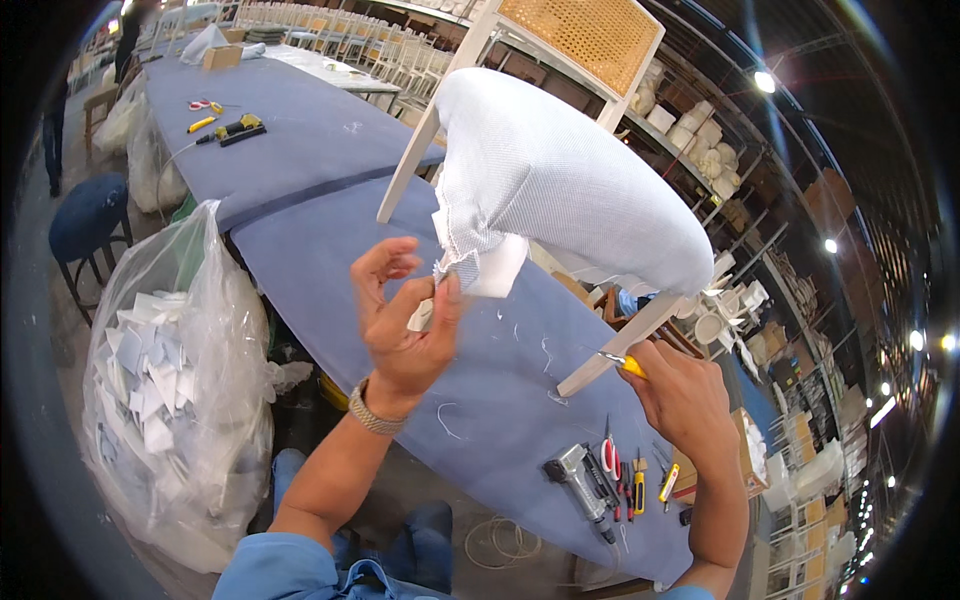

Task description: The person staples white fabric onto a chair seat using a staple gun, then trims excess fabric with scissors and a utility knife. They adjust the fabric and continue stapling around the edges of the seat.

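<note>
Left hand (405,325) nearer, cloth edge (463,268) is pinched in it below seat (580,180); yellow-handled tool (632,367), pointed leftward, is gripped in right hand (690,400).

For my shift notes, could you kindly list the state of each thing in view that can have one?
Left hand: pinching seat fabric
Right hand: closed around yellow-handled tool
Chair: standing on table
Seat fabric: bunched where pinched
Clear bag: holding many scraps
Grey power tool: lying unheld
</note>
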`<state>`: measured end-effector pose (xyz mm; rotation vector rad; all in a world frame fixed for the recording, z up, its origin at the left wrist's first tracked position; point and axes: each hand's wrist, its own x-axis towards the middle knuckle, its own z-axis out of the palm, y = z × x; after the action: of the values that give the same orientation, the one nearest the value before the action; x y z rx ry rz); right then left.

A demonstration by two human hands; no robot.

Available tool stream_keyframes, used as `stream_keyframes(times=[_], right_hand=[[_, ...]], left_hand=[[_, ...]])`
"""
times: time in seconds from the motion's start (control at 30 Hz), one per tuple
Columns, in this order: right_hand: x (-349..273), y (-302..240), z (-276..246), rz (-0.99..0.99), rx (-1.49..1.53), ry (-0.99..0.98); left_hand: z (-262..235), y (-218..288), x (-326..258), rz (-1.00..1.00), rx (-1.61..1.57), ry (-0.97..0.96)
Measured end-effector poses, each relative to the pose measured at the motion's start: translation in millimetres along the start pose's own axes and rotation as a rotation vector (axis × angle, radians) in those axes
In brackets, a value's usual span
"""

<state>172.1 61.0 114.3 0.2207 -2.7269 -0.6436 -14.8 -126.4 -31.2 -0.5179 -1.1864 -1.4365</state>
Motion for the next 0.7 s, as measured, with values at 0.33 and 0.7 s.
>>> stream_keyframes(times=[0.33, 0.7], right_hand=[[-34.5, -3.2, 1.5, -0.013, 0.170, 0.004], [-44.4, 1.9, 14.9, 0.026, 0.332, 0.003]], left_hand=[[-10.0, -1.6, 49.9, 0.300, 0.245, -0.323], [16.3, -16.5, 19.1, 0.434, 0.257, -0.339]])
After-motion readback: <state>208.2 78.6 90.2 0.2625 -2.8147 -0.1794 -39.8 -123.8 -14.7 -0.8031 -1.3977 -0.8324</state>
